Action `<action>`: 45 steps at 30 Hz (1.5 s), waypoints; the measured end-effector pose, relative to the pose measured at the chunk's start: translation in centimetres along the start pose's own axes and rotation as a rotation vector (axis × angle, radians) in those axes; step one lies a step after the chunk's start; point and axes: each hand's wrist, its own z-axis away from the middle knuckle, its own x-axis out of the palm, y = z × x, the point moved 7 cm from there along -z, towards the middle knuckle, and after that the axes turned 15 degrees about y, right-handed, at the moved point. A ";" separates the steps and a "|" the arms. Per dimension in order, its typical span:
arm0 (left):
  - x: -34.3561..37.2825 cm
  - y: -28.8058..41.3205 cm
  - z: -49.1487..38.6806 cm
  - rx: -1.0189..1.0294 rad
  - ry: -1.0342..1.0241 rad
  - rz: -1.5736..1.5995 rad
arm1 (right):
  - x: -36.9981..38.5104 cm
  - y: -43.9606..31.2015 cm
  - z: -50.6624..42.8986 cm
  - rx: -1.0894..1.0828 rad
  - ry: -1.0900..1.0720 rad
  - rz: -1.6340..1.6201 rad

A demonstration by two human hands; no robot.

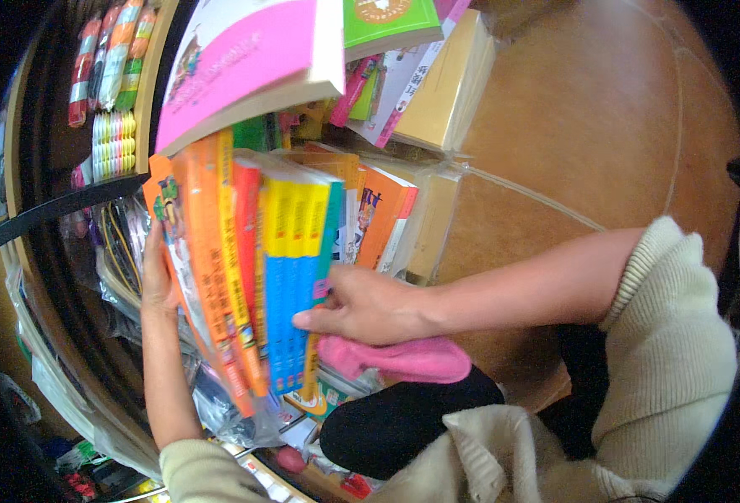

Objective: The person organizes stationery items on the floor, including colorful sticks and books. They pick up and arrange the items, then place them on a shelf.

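Observation:
A row of upright books with orange, yellow, red and blue spines [291, 283] stands between my two hands. My left hand [159, 270] lies flat against the outer orange book [175, 214] at the left end, its fingers partly hidden. At the other end my right hand [376, 305] grips the books, thumb across the blue spines and fingers out of sight by a teal-edged book [326, 251]. A pink cloth [401, 359] hangs just under the right palm; how it is held is hidden. Above the row, a thick pink-and-white book [256, 82] lies tilted.
A green book [392, 25] and a wrapped stack of books [442, 88] sit beyond. More orange books [382, 220] stand behind my right hand. Shelves on the left hold yarn bundles [115, 56] and bagged goods [121, 251]. Brown tiled floor [571, 126] stretches to the right.

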 end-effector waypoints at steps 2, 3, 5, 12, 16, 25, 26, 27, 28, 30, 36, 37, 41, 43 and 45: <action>-0.9 0.4 -0.7 -0.073 0.015 -0.104 | 1.8 -1.3 -0.6 -0.028 -0.005 -0.019; -0.4 1.0 -0.8 -0.051 0.034 -0.148 | 2.3 -1.8 -0.8 -0.151 0.046 -0.124; 0.1 2.3 -1.8 -0.001 0.002 -0.261 | 2.0 0.4 -2.8 -0.162 0.085 0.003; -0.5 0.2 -3.5 0.113 0.105 -0.354 | -2.4 0.9 -5.8 0.006 0.102 0.536; -1.1 0.2 -3.9 0.162 0.106 -0.413 | -2.5 2.3 -6.1 -0.011 0.070 0.412; -0.5 0.3 -1.2 0.015 0.199 -0.736 | -3.2 1.8 -5.4 0.039 0.119 0.423; 0.1 0.7 -0.7 0.034 0.215 -0.787 | -3.4 1.8 -5.6 0.002 0.109 0.400; 0.2 0.7 -0.4 0.018 0.200 -0.818 | -3.4 1.9 -5.7 -0.035 0.100 0.376; 0.3 0.8 0.2 0.041 0.224 -0.797 | -3.3 2.1 -5.5 -0.056 0.095 0.344; 0.8 -0.2 0.8 0.076 0.257 -0.753 | -3.4 2.3 -5.2 -0.083 0.095 0.285; -1.6 -2.2 0.8 0.049 0.233 -0.637 | -4.2 -0.5 -5.2 -0.119 0.010 0.792; -1.3 -2.5 1.0 0.081 0.245 -0.604 | -4.3 -1.0 -5.4 -0.258 -0.117 0.865; -1.6 -2.6 2.6 0.118 0.292 -0.606 | -8.4 -4.0 -5.2 -0.359 -0.156 1.201; -0.8 -2.6 4.6 0.325 0.319 -0.616 | -11.8 -4.8 -5.7 -0.436 0.154 1.252; -6.6 -3.5 6.6 0.479 0.636 -0.482 | -12.1 -5.5 -5.6 -0.445 0.253 1.235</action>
